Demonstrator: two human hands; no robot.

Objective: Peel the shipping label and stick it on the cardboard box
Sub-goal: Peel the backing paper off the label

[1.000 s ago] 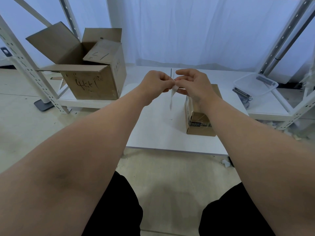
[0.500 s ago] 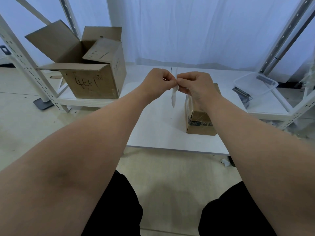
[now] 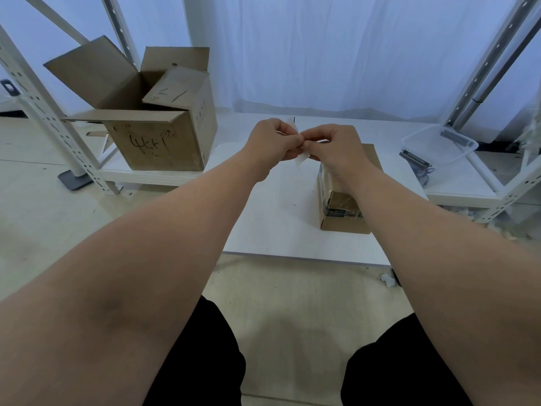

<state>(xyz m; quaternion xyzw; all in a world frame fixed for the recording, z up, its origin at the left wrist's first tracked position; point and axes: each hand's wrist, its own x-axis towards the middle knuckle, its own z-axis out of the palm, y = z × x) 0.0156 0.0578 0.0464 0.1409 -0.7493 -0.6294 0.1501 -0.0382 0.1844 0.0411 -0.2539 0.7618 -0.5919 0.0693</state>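
A small white shipping label [image 3: 301, 161] is pinched between my two hands above the white table [image 3: 272, 230]. My left hand [image 3: 273, 142] grips its upper part, and a white corner sticks up behind the fingers. My right hand [image 3: 333, 145] grips it from the right, with a short white end hanging below the fingertips. Most of the label is hidden by the fingers. A small brown cardboard box [image 3: 342, 209] with dark tape on its front lies on the table under my right wrist, partly covered by that arm.
A large open cardboard box [image 3: 152, 142] with black writing stands at the back left on a low white shelf. White metal rack posts [image 3: 44, 118] rise on both sides. A clear plastic tub [image 3: 439, 145] sits at the right, with dark objects beside it.
The hanging strip of label is shorter and tilted now, and a white corner shows above my left fingers. Both hands stay close together in about the same place.
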